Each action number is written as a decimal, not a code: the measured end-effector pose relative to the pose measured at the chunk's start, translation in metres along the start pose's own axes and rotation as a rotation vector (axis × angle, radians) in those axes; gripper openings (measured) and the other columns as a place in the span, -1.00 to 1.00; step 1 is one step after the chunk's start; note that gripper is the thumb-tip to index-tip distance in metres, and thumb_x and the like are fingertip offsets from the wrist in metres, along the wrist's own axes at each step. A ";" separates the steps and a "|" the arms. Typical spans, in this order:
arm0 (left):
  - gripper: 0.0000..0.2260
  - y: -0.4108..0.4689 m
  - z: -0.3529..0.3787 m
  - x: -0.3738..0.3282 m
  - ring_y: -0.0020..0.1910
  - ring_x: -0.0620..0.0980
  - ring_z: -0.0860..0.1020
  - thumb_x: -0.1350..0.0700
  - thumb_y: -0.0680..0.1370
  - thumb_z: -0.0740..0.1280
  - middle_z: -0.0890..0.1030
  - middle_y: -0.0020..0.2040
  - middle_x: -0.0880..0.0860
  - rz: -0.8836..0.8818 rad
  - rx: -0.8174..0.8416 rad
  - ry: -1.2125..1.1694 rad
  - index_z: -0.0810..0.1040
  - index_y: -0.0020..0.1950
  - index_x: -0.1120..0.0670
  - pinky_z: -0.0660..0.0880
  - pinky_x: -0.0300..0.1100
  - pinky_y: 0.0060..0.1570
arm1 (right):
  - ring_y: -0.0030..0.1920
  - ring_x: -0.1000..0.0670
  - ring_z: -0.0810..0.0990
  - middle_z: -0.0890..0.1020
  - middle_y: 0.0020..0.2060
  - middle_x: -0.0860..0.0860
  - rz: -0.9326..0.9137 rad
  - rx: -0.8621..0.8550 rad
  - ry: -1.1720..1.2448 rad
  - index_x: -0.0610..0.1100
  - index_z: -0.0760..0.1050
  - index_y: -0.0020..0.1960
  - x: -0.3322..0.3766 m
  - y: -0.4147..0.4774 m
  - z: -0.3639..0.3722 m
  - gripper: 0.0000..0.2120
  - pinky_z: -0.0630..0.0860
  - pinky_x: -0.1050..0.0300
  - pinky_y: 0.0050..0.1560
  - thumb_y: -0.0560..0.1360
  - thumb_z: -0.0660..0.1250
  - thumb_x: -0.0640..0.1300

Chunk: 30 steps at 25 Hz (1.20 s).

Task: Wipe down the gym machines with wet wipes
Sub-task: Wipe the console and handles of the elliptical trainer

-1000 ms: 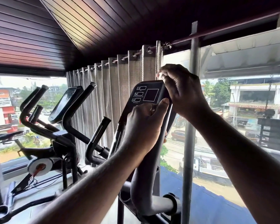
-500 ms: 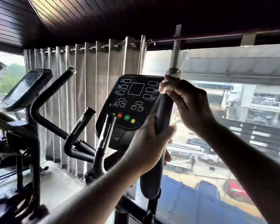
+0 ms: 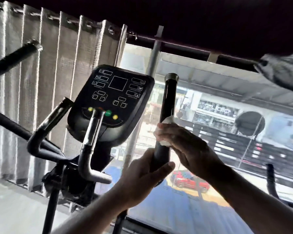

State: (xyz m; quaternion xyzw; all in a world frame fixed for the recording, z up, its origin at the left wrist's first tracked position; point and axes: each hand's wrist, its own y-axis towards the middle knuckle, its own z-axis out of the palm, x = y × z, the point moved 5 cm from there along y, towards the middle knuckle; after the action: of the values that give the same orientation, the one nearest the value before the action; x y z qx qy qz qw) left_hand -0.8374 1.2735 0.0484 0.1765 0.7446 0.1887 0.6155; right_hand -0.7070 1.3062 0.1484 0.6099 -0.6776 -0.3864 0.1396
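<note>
While the left hand [image 3: 142, 176] curls its fingers around the black handle [image 3: 169, 97], the right hand [image 3: 186, 146] at its 1 o'clock holds a white, crumpled wipe [image 3: 168, 119] around the same handle, fingers closed on it.

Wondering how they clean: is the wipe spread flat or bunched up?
Bunched: the white wipe shows as crumpled wads above and below the right hand gripping it round the handle.

Grey pleated curtain [image 3: 57, 81] hangs left from rod [image 3: 176, 46]. Dark ceiling [image 3: 193, 17] above. Through window [image 3: 227, 81]: red car [image 3: 190, 181] on street below, blurred shopfront [image 3: 216, 112], round dark shape [image 3: 249, 123], perhaps sign.
</note>
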 end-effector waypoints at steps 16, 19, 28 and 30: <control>-0.10 -0.031 -0.012 0.093 0.43 -0.21 0.46 -0.22 0.36 0.58 0.51 0.45 -0.19 -0.106 0.012 0.255 0.29 0.62 -0.11 0.42 -0.06 0.47 | 0.06 -0.15 0.50 0.56 -0.10 -0.11 0.193 0.122 -0.092 -0.31 0.57 -0.07 0.053 0.012 0.027 -0.70 0.43 -0.05 0.22 0.72 0.19 -0.18; -0.10 -0.035 -0.019 0.095 0.42 -0.17 0.50 -0.20 0.31 0.56 0.57 0.41 -0.21 -0.135 0.052 0.272 0.29 0.61 -0.18 0.44 -0.02 0.46 | 0.12 -0.18 0.59 0.63 -0.08 -0.13 0.139 0.172 -0.139 -0.34 0.62 -0.01 0.075 -0.018 0.038 -0.73 0.39 -0.10 0.38 0.72 0.22 -0.22; -0.60 -0.025 -0.049 0.064 0.20 -0.25 0.64 0.08 0.49 0.55 0.70 0.17 -0.19 -0.144 -0.057 0.125 0.63 0.32 -0.04 0.59 -0.12 0.28 | -0.03 -0.02 0.67 0.68 -0.05 -0.07 0.344 -0.305 -0.265 -0.27 0.59 0.06 0.023 0.062 -0.061 -0.66 0.55 0.11 0.02 0.76 0.12 -0.10; -0.71 -0.018 -0.049 0.049 0.17 -0.22 0.66 0.10 0.52 0.47 0.72 0.14 -0.17 -0.154 -0.126 0.000 0.66 0.24 -0.04 0.60 -0.01 0.28 | -0.03 0.10 0.66 0.71 -0.02 -0.03 0.434 -0.379 -0.249 -0.25 0.61 0.10 0.006 0.080 -0.051 -0.69 0.57 0.12 0.03 0.75 0.16 -0.10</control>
State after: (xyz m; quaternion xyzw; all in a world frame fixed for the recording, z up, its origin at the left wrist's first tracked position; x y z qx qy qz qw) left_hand -0.8948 1.2789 0.0061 0.0797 0.7425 0.1871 0.6382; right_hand -0.7321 1.2789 0.2356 0.3621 -0.7197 -0.5389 0.2461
